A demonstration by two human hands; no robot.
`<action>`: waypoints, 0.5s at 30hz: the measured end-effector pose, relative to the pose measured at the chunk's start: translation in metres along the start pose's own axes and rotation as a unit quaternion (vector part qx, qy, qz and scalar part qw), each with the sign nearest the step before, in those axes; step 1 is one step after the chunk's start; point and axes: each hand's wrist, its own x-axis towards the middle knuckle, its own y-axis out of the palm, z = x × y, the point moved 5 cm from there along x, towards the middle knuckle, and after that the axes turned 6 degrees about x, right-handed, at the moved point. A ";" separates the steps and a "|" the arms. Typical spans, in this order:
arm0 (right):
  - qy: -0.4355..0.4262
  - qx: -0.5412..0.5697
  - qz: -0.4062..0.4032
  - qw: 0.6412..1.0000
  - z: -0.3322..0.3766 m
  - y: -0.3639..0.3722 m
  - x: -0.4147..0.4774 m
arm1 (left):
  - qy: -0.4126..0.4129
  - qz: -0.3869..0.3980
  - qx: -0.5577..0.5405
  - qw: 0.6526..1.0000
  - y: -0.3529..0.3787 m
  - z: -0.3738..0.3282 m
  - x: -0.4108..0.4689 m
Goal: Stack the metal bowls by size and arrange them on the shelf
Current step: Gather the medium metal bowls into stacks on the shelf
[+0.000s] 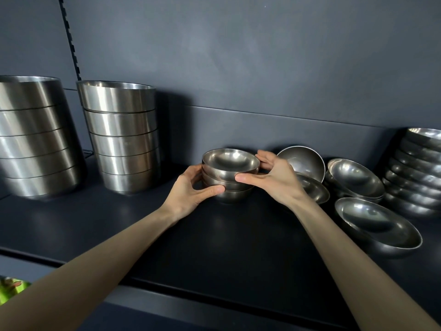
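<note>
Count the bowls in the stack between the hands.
3, nested: the top bowl, the middle bowl beneath, the bottom bowl on the shelf. Another could be hidden inside.

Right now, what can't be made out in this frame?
Head view only.
- Small bowl stack: its sides are covered by the left hand and right hand gripping it.
- Bowl behind the right hand: mostly covered.
- Tall stack: cut by the left edge.
- Slanted stack: cut by the right edge, count unclear.
- Green object: cut off, blurred.

2 bare forearms end in a bare left grip and right grip with short, plain nails.
</note>
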 end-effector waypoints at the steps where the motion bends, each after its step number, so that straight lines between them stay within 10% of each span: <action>1: -0.003 0.002 0.001 1.000 0.000 0.000 0.000 | 0.001 0.000 0.002 1.000 0.000 0.000 0.000; 15: -0.005 -0.002 0.017 1.000 0.001 0.002 -0.003 | 0.001 -0.002 0.025 1.000 -0.001 0.001 0.001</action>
